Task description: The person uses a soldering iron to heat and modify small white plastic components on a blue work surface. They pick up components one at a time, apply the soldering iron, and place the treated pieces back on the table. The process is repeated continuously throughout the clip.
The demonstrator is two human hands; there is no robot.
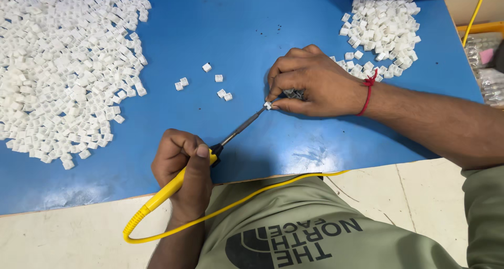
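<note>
So the small white plastic block [268,106] sits near the middle of the blue tabletop [236,27], a bit toward the near edge, pinched between the thumb and fingertips of the right hand [310,82]. Those fingers are pressed together around it, looks like to keep it from sliding while the tool tip pokes at it. There's something dark and grey tucked under that hand too, can't tell what exactly. The metal tip of the yellow-handled tool [210,161] touches the block, and the left hand [184,172] has its fingers wrapped tight round the handle like a pen grip, thumb on top, probably for steady aim. Its yellow cord [236,201] loops back over the near edge. A few loose white blocks [207,80] lie scattered just beyond the tip. Big heap of white blocks [63,64] fills the far left corner, a smaller heap [380,27] sits toward the far right corner, behind the right wrist with its red thread [369,90].
</note>
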